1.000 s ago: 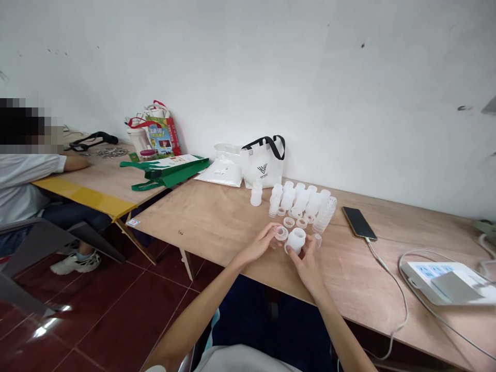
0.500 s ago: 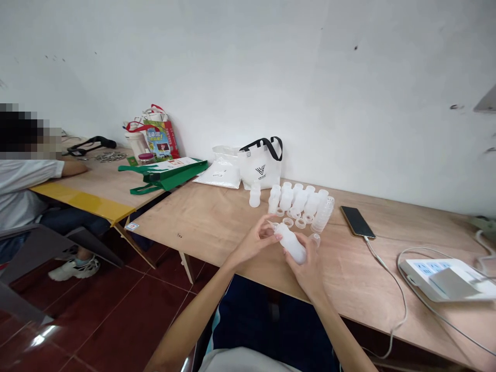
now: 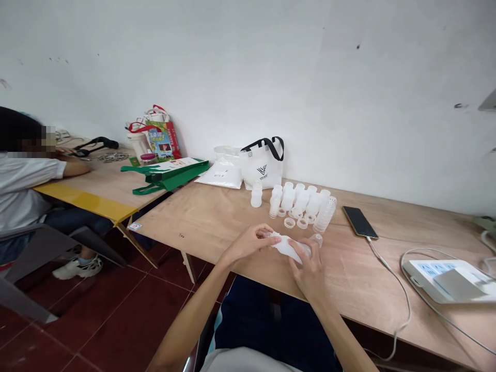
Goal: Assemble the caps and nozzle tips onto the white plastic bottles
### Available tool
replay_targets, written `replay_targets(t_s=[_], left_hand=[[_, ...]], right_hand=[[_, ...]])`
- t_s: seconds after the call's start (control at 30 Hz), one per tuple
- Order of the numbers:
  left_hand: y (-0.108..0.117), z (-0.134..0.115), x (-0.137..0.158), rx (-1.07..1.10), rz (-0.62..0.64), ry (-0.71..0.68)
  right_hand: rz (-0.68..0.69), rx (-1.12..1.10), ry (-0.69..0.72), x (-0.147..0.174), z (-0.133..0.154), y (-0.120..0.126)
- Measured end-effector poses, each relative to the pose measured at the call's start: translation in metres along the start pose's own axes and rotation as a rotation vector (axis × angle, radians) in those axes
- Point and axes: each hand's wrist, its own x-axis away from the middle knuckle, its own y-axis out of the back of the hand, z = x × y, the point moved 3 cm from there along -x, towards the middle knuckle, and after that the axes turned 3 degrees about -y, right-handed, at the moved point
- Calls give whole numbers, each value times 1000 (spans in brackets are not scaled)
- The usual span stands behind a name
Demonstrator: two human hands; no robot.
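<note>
A frosted white plastic bottle [image 3: 285,246] lies tilted nearly flat between my two hands, just above the table's near side. My right hand [image 3: 311,264] is wrapped round the bottle's body and base. At the neck end, my left hand [image 3: 250,243] is closed, its thumb and fingers gripping there; a translucent piece at the neck is mostly covered by the fingers. Just beyond my right fingers rests a clear domed cap [image 3: 318,238]. Translucent rings [image 3: 302,223] lie ahead of my hands, before a row of several upright frosted bottles [image 3: 287,196] and a stack of clear caps [image 3: 326,213].
One frosted bottle [image 3: 256,196] stands apart, near a white tote bag [image 3: 261,168] and a plastic packet [image 3: 221,173]. To the right are a phone [image 3: 359,222] on a cable and a white device [image 3: 449,279]. A person [image 3: 29,175] sits at the left table.
The bottle has tipped flatter, its neck end lower and further left. My left hand has come down with it, and my right fingers have shifted over the body.
</note>
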Motion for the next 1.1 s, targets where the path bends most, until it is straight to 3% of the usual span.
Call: replay_targets(t_s=[0.13, 0.33, 0.57, 0.7, 0.9, 1.1], left_hand=[[-4, 1, 0, -20, 4, 24], [-1, -3, 0, 19, 33, -58], [12, -13, 5, -60, 131, -168], [9, -12, 6, -89, 117, -71], [-2, -9, 4, -196, -137, -11], [-14, -10, 5, -225, -201, -16]], right_hand=[[4, 7, 19, -1, 3, 1], [6, -157, -34, -9, 9, 2], [253, -452, -289, -12, 13, 7], [372, -559, -375, -11, 18, 7], [70, -295, -126, -8, 21, 3], [-17, 71, 59, 3, 11, 5]])
